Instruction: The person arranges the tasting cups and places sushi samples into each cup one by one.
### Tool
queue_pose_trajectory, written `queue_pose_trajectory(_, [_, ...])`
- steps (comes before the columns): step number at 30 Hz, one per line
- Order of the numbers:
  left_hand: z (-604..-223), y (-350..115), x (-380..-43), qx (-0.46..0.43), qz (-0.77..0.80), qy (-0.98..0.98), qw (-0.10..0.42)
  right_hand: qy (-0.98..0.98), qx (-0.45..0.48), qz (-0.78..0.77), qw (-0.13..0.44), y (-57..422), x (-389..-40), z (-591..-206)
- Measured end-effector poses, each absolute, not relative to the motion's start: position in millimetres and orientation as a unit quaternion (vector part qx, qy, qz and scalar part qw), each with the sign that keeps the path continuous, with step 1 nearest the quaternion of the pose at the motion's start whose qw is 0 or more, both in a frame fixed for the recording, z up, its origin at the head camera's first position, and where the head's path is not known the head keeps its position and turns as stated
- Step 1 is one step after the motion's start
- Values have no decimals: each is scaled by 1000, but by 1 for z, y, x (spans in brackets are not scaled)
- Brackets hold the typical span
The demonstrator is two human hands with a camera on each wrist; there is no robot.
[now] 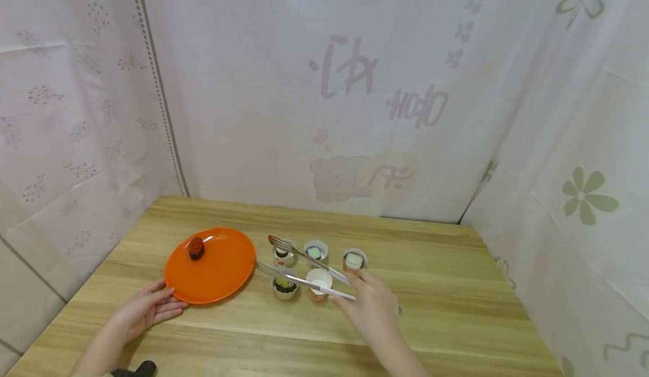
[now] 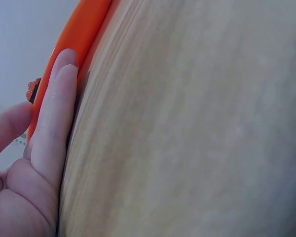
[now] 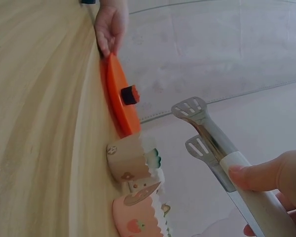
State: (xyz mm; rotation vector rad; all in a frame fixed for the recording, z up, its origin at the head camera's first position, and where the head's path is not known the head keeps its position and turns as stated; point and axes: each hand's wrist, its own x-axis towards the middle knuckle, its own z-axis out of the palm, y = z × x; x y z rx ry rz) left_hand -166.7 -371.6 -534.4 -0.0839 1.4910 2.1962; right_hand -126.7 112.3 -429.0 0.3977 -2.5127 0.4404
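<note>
My left hand pinches the near-left rim of an orange plate, thumb on top and fingers along the underside. On the plate sits a dark-wrapped sushi piece with red topping. My right hand grips metal tongs with white handles. The tongs' arms are spread, with nothing between their slotted tips in the right wrist view. They hover over small paper cups, including one holding a green-topped dark piece and a front one showing a white inside.
Behind them stand a cup with a dark and white piece, a cup with a pale green piece and a cup with a white piece. Patterned cloth surrounds the wooden table. A black object is near my left wrist.
</note>
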Motion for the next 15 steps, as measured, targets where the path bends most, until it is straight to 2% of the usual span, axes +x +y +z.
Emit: queue_pose_trajectory(15, [-536,-373,-167,-30,798,549,246,-943,131,164,259,88,-140,-416])
